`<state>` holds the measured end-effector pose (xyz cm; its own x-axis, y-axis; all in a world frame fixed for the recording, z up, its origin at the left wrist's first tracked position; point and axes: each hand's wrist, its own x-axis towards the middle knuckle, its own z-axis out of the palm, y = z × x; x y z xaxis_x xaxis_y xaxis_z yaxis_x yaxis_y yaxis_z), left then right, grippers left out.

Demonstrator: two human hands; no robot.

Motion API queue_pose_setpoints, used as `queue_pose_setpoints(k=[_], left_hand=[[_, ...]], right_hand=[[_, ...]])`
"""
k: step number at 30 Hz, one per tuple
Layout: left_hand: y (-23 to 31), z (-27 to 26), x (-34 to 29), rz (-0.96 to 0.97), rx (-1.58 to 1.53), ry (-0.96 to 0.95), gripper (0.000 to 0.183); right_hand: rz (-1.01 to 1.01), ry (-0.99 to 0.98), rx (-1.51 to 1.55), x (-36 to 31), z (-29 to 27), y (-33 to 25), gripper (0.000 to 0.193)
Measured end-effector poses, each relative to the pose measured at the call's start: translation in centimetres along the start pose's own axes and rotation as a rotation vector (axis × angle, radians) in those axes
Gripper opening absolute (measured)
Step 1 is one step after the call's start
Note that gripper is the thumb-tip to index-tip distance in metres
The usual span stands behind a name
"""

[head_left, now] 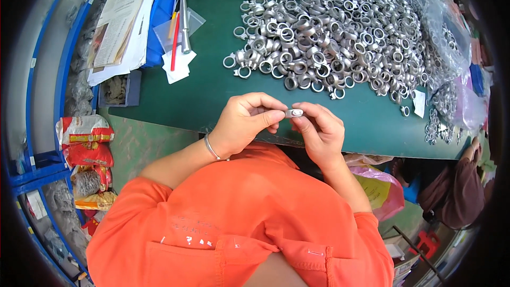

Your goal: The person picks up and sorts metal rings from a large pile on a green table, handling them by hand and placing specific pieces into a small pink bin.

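A small silver metal ring [294,112] is held edge-on above the near edge of the green table [202,95]. A rounded stud shows on its side. My left hand [241,119] pinches the ring's left end between thumb and forefinger, its other fingers curled beneath. From the right, my right hand [325,132] grips the other end with thumb and fingertips. Just beyond my hands spreads a large heap of similar metal rings [319,37], many with small lugs. A few lie loose along its near side.
At left, papers [125,18] lean on a blue bin [159,16], near a red pen [174,45] and a metal rod [184,18]. Clear plastic bags [443,32] lie at the table's right. Blue shelving [69,48] and bags [87,143] stand left. Another person's sleeve [462,194] shows right.
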<state>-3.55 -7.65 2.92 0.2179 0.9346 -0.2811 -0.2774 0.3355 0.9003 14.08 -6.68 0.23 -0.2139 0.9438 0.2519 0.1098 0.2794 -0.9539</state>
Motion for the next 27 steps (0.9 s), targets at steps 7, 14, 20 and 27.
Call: queue_pose_setpoints(k=[7, 14, 20, 27], left_hand=[[0.6, 1.4, 0.6, -0.109, 0.083, 0.019, 0.018], [0.5, 2.2, 2.4, -0.303, -0.207, -0.147, 0.031], [0.2, 1.9, 4.5, -0.512, -0.276, -0.210, 0.032], [0.4, 3.7, 6.3, -0.417, 0.078, -0.236, 0.023]], right_hand=[[-0.163, 0.062, -0.239, 0.5, -1.2, -0.4, 0.015], [-0.415, -0.037, -0.450, 1.3, -3.2, -1.1, 0.021], [-0.256, 0.196, -0.774, 2.0, -5.3, 1.5, 0.014], [0.185, 0.091, -0.611, 0.3, -7.8, 2.6, 0.014]])
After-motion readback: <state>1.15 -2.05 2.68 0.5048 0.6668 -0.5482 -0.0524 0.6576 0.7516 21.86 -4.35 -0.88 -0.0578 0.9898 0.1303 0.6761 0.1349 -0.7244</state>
